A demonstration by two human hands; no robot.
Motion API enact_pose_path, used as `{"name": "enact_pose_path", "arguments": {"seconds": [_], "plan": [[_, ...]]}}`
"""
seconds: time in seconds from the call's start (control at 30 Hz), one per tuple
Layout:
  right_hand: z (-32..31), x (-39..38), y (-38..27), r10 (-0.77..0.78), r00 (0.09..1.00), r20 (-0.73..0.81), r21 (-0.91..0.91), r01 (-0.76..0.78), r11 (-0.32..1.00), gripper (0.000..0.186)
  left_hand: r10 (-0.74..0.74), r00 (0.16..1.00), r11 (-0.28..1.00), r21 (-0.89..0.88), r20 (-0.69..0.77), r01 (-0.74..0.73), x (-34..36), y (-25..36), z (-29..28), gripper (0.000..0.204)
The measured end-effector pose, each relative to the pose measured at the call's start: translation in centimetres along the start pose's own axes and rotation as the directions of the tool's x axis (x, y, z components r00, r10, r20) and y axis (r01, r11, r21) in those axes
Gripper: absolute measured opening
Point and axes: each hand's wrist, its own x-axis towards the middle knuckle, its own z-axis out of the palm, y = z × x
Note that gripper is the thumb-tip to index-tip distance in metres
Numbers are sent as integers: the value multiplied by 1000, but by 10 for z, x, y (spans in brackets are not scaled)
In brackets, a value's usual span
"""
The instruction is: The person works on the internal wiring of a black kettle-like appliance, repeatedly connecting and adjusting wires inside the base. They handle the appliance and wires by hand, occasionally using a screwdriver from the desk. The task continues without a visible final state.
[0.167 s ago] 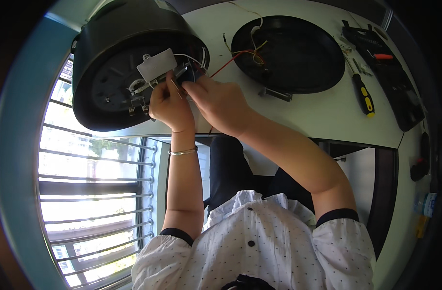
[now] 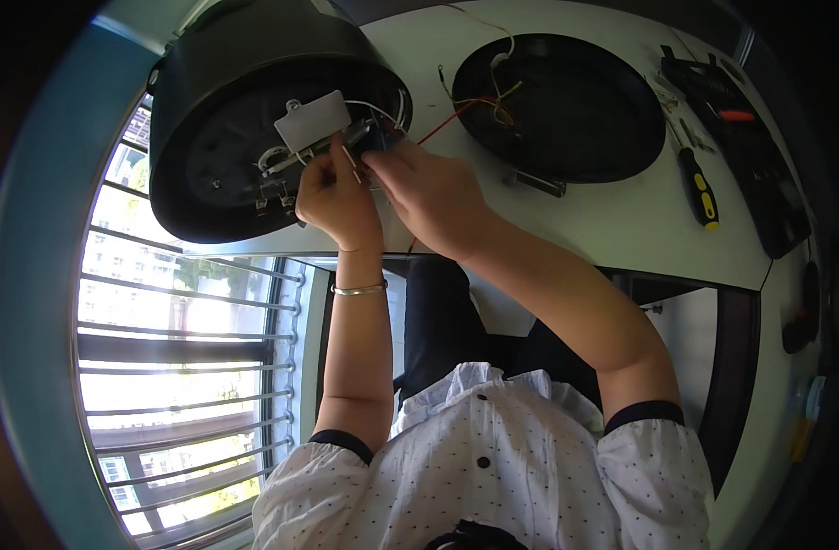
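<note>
Tipped on its side at the far left is a deep black oval appliance housing [image 2: 254, 78], its underside facing me. A pale rectangular metal plate [image 2: 311, 121] with a small tab stands out from its inside, with white wires [image 2: 383, 110] curving past. Both my hands meet at the housing's right edge. My left hand [image 2: 339, 206] is closed, its thumb and fingers pinched around a small thin flat strip [image 2: 351, 163]. My right hand [image 2: 438, 197] is closed as well, its fingertips against a dark piece beside that strip; what it grips is hidden.
A black oval lid-like base [image 2: 566, 110] lies on the white table [image 2: 612, 229], with red and yellow wires [image 2: 497, 105] across it. A silver metal bracket [image 2: 537, 183] rests at its near edge. To the right are a black-and-yellow screwdriver [image 2: 698, 188] and a black tool pouch [image 2: 759, 174].
The whole view has shifted slightly, so things sit a little further right. My hands hold nearly the same pose at the housing.
</note>
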Motion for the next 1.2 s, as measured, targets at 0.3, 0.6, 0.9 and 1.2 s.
{"name": "enact_pose_path", "arguments": {"seconds": [0.3, 0.6, 0.9, 1.2], "plan": [[-2, 2, -3, 111, 993, 38, 59, -113, 992, 20, -129, 992, 977, -169, 18, 130, 0, 1, 1, 21], [0, 10, -3, 100, 995, -31, 39, -98, 994, 19, -115, 992, 964, -233, 57, 125, -2, -16, 2, 13], [7, 9, -5, 124, 992, -36, 44, -123, 991, 18, 105, 992, 991, -92, 71, -98, 2, -45, -7, 15], [7, 12, -3, 136, 990, -29, -53, -138, 989, 18, 366, 929, 908, 199, 44, -367, 2, -27, -11, 11]]}}
